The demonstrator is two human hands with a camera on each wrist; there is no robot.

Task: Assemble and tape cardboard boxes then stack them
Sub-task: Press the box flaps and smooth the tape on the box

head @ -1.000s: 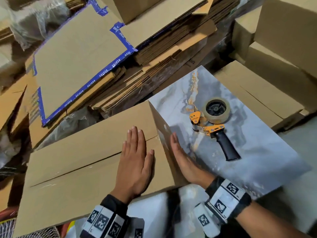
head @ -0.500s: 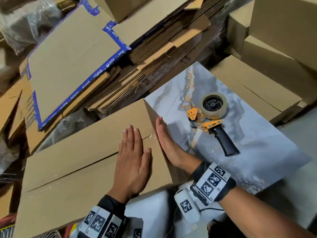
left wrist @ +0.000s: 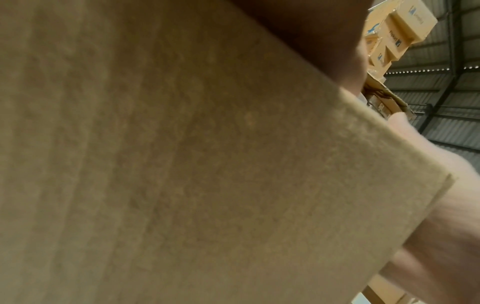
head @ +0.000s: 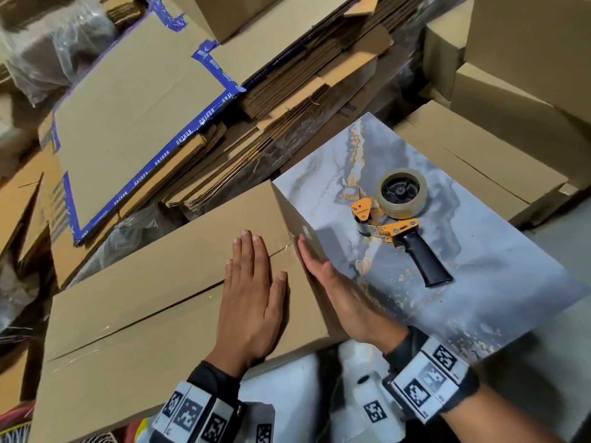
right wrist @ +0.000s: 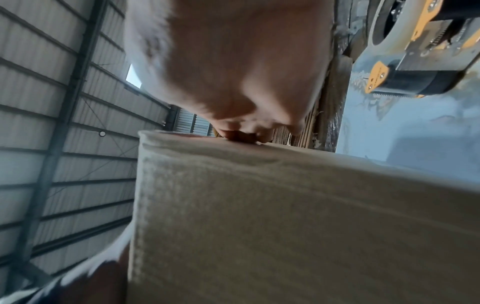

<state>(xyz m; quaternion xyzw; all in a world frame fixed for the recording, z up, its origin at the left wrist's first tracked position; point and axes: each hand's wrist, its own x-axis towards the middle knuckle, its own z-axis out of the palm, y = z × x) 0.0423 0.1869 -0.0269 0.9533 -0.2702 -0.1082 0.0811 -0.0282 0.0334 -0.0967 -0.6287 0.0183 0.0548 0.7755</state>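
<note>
A brown cardboard box [head: 153, 302] lies in front of me with its two top flaps closed and clear tape along the seam. My left hand [head: 252, 292] lies flat on top of the box, near its right end, fingers straight. My right hand [head: 339, 292] presses flat against the box's right side wall, fingertips near the top edge. An orange tape dispenser [head: 396, 219] with a black handle and a clear roll lies on the grey marbled tabletop [head: 479, 282], right of the box. The left wrist view is filled with cardboard [left wrist: 182, 164]; the right wrist view shows the box wall [right wrist: 285, 226] and the dispenser [right wrist: 415, 51].
Flattened cardboard sheets [head: 134, 116], one edged with blue tape, are piled behind the box. Assembled boxes [head: 511, 107] are stacked at the right and back right. Plastic wrap [head: 48, 43] lies at the far left.
My right hand has slid forward along the box's right side, towards the seam end. My left hand has stayed flat on the top.
</note>
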